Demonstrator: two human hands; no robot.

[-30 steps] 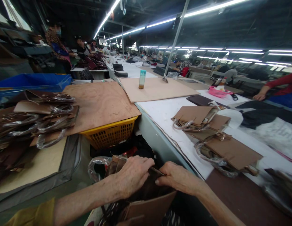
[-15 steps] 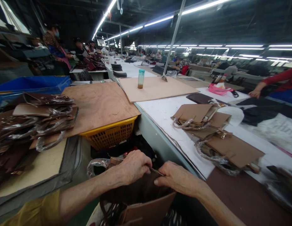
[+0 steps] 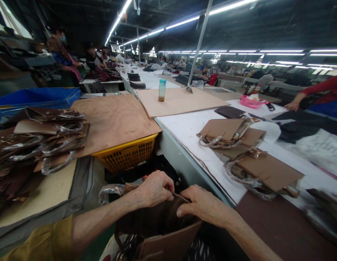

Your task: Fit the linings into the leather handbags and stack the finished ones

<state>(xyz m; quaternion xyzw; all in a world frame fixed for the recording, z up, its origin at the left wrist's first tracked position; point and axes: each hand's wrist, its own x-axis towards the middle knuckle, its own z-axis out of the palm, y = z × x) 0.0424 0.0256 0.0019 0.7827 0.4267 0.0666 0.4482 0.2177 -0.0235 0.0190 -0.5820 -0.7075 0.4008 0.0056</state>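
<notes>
A brown handbag (image 3: 171, 241) rests low in front of me, its mouth spread wide and its dark lining showing. My left hand (image 3: 157, 186) pinches the bag's far edge, fingers curled over it. A little to the right, my right hand (image 3: 202, 204) grips the same edge between thumb and fingers. A handle wrapped in clear plastic (image 3: 111, 192) sticks out beyond my left forearm. The lower part of the bag is cut off by the frame, and patterned cloth shows beneath it.
Brown handbags (image 3: 268, 170) lie on the white table at right; more bags (image 3: 54, 137) are piled at left. A yellow basket (image 3: 127, 154) sits under a wooden board (image 3: 116, 116). A bottle (image 3: 162, 90) stands on the far board. At right, a co-worker's hand (image 3: 293, 105) touches dark material.
Both hands keep their hold on the bag's edge, with only a slight shift of the fingers. The view has moved very slightly.
</notes>
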